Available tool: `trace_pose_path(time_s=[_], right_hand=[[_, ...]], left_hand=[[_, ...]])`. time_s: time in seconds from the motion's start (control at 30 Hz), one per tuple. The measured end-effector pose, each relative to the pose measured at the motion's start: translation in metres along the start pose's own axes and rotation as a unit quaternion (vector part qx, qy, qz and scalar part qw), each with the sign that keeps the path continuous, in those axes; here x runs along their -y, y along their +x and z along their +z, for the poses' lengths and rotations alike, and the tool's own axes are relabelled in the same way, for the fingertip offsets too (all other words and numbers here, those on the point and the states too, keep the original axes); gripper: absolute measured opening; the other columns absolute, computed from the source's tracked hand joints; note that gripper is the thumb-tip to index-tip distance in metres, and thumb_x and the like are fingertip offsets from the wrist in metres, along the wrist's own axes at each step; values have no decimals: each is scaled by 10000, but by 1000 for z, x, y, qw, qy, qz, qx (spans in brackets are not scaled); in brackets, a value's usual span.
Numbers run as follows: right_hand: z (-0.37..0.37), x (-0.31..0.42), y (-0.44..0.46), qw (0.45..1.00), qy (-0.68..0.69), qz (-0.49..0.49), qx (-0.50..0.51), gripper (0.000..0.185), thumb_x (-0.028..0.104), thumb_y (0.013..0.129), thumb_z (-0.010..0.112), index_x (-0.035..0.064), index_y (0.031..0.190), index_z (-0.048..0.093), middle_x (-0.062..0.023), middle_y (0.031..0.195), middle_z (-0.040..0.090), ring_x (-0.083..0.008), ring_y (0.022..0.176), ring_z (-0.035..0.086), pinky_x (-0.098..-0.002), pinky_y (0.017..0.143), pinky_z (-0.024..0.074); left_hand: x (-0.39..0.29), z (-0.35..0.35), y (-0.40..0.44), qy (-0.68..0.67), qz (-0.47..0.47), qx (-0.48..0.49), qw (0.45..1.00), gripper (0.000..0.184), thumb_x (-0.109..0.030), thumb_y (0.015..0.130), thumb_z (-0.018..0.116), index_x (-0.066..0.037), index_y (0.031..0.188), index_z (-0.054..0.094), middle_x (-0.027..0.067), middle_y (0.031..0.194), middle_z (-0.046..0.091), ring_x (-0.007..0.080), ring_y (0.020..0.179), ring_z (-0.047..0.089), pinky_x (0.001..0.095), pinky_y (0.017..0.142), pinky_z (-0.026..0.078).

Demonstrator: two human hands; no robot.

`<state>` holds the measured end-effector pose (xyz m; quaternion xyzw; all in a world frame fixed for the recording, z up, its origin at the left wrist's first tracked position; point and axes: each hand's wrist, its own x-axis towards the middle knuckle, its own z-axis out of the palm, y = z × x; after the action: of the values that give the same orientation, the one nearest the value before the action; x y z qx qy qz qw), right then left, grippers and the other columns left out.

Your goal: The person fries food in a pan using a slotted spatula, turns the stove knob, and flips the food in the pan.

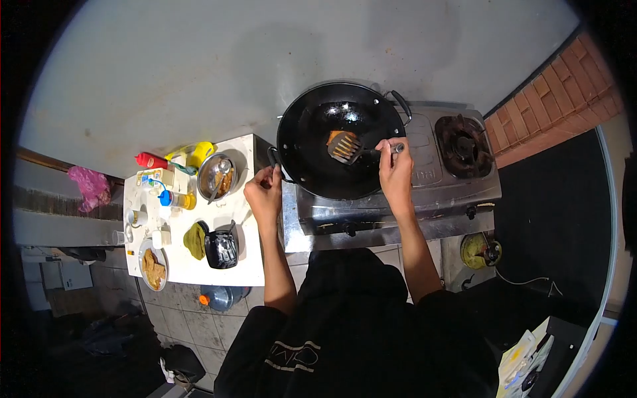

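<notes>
A large black wok [312, 119] sits on the left side of the stove. My right hand [396, 169] is closed round the handle of a slotted spatula [345, 147]. The spatula's head is inside the wok, over a browned piece of food [332, 135] that it partly covers. At the wok's left edge, my left hand [265, 192] has its fingers closed on the left loop handle [273, 156]. The wok's other loop handle [401, 106] is free at the upper right.
Left of the stove, a white table [192, 255] bears a metal bowl [213, 174], a plate of food [154, 269], a black square container [221, 249], a red bottle [151, 160] and a blue-capped bottle [174, 199]. A second burner [464, 147] is on the right. Below stands a gas cylinder [474, 251].
</notes>
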<state>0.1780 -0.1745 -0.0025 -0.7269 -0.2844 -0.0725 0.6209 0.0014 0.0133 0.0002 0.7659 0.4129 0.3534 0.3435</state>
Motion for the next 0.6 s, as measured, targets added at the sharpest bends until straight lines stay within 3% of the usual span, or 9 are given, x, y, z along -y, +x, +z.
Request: trace_pose_path(time_s=[0.03, 0.1, 0.23, 0.3, 0.53, 0.6], right_hand=[[-1, 1, 0, 1000, -1, 0, -1, 53, 38, 975, 462, -7, 947, 468, -24, 794, 578, -14, 555, 409, -192, 470, 327], [-2, 3, -3, 999, 10, 34, 6, 59, 44, 953, 487, -15, 952, 482, -130, 803, 608, -241, 717, 621, -324, 672, 474], [-3, 6, -1, 999, 2, 35, 7, 51, 38, 952, 487, -13, 957, 481, -127, 801, 601, -230, 720, 614, -316, 672, 473], [-1, 4, -1, 1000, 2, -11, 4, 58, 28, 971, 462, -24, 948, 468, -49, 816, 586, -34, 627, 474, -202, 534, 381], [-3, 0, 0, 1000, 7, -14, 12, 51, 23, 969, 463, -28, 969, 459, -81, 847, 591, -73, 735, 529, -212, 635, 429], [-3, 1, -1, 999, 29, 26, 8, 56, 50, 953, 498, -4, 967, 492, -117, 817, 601, -214, 735, 601, -319, 682, 465]], left_hand=[[2, 1, 1, -1, 0, 1, 1000, 276, -198, 815, 725, 66, 887, 689, 70, 552, 546, 99, 516, 458, 273, 512, 396], [4, 1, 2, -5, 8, -1, 1000, 277, -199, 814, 726, 65, 888, 690, 55, 552, 541, 97, 515, 452, 267, 509, 388], [-2, -1, -1, -4, -17, 5, 1000, 280, -200, 820, 723, 69, 891, 687, 41, 554, 525, 90, 520, 435, 259, 507, 381], [0, 0, -1, -31, -10, 10, 999, 287, -206, 827, 722, 72, 891, 685, 33, 558, 511, 84, 529, 419, 252, 505, 375], [-1, 0, -2, -14, 0, 6, 1000, 298, -223, 838, 718, 65, 907, 689, 30, 562, 511, 82, 536, 413, 247, 505, 367], [1, 1, -2, -13, -13, 6, 1000, 302, -235, 842, 715, 53, 931, 694, 27, 566, 514, 85, 538, 414, 251, 508, 371]])
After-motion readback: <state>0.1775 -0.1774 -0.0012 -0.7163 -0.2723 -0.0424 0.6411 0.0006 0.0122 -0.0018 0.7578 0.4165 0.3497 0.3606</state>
